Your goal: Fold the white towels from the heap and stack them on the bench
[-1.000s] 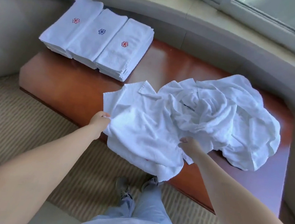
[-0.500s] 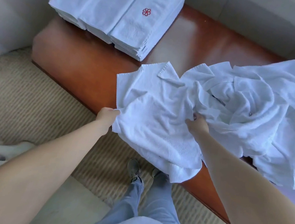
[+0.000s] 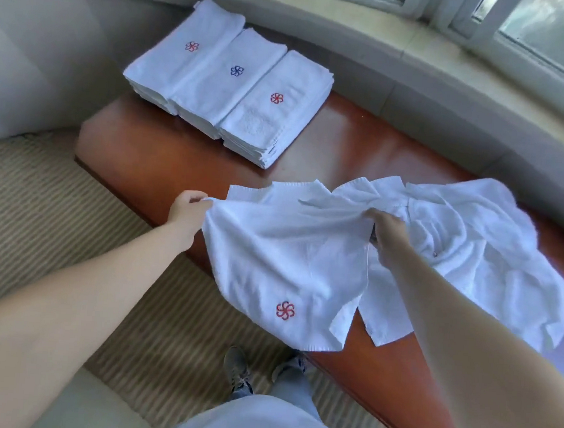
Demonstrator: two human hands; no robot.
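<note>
Both hands, left hand and right hand, pinch one towel in their fingers, stretching it flat for folding.

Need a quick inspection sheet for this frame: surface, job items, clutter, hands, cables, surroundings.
Surface: glossy reddish-brown wooden bench, partly bare.
Job's things: white terry towel with red flower emblem held spread, lower edge hanging past the bench front; rumpled heap of white towels at right; three stacks of folded white towels at far left.
Clutter: nothing seen.
Hands: left hand pinches one towel corner; right hand grips the opposite edge.
Cables: nothing seen.
Surroundings: beige striped carpet, curved window ledge.
</note>
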